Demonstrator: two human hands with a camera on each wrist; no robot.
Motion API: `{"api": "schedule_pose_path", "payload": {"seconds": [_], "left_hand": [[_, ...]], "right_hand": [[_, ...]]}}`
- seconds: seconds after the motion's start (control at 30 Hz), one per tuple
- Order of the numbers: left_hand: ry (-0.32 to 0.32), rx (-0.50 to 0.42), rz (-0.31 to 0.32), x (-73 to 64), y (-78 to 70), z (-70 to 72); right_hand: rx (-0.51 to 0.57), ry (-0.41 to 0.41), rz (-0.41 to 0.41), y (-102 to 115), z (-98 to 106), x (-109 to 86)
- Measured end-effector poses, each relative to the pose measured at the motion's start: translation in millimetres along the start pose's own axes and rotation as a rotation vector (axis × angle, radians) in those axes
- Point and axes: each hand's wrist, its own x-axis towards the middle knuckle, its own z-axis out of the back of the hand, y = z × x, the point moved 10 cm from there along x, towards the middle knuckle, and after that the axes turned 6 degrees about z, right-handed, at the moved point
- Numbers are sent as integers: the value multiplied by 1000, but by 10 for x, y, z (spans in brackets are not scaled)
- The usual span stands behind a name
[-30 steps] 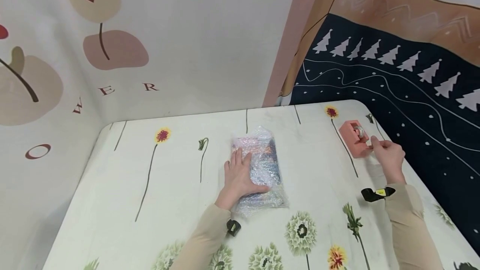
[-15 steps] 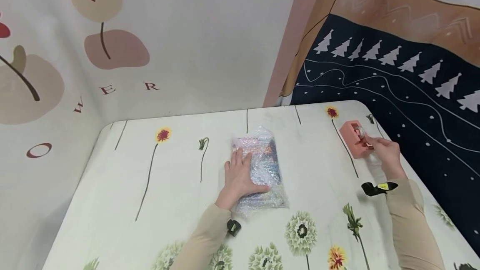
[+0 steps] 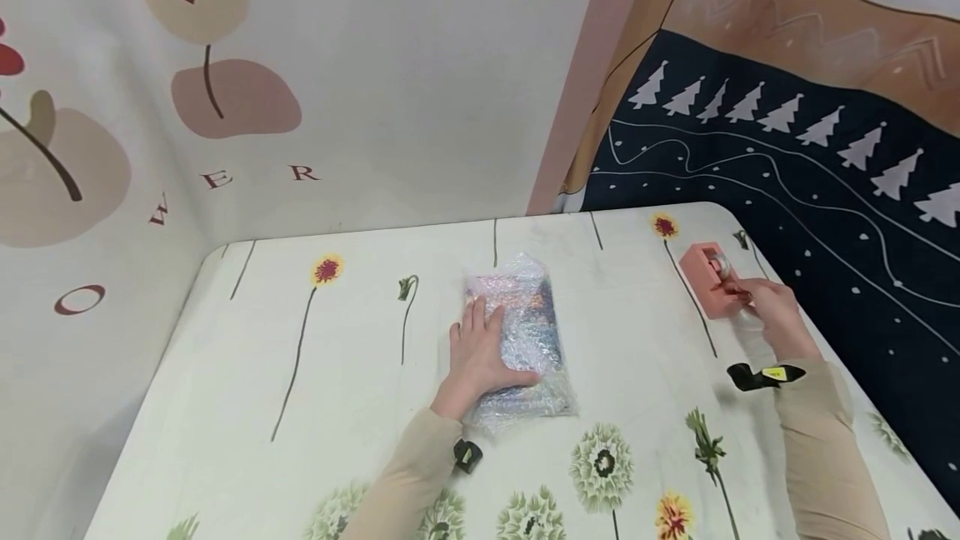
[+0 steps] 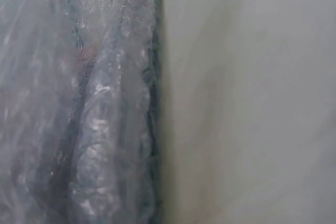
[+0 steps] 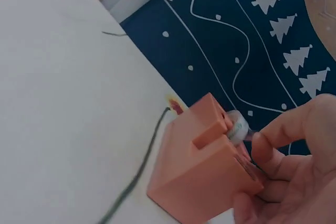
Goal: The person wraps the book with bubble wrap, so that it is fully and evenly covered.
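Observation:
A flat, colourful item in bubble wrap [image 3: 528, 332] lies mid-table. My left hand [image 3: 480, 357] rests on its left part, fingers spread and thumb stretched across it. The left wrist view shows only the bubble-wrap edge [image 4: 115, 103] close up; the hand is out of that picture. To the right stands a pink tape dispenser [image 3: 705, 277] with a roll of clear tape [image 5: 239, 127]. My right hand [image 3: 776, 311] is at its cutting end. Its index finger and thumb pinch the tape by the roll, while the other fingers sit curled against the dispenser.
The table wears a white cloth [image 3: 360, 407] printed with flowers. A pale curtain [image 3: 420, 107] hangs behind it, and a dark blue cloth with white trees [image 3: 795, 182] borders the right edge. Black wrist straps [image 3: 765, 377] are on both sleeves.
My right hand has moved left from the dispenser's near end, its fingertips now closer to the tape roll. The left hand and the wrapped item have stayed in place.

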Motion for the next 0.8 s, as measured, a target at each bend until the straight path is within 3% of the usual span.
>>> {"api": "schedule_pose_path", "payload": {"seconds": [0.33,0.5,0.6,0.7,0.77,0.8], "left_hand": [[-49,19,-27,-24,-14,38],[-51,21,-28,-26,-9,35],[-50,18,-26,-25,-3,33],[-49,18,-24,-23,2,32],[-46,20,-22,-23,6,30],[-44,21,-21,-23,7,28]], "right_hand": [[201,127,23,144,-57,-86],[297,221,21,445,-162,-336],[422,293,19,651,-253,-506],[552,336,7,719,-292,-568],[556,346,24,684,-277,-542],[506,340,46,631,-246,-496]]}}
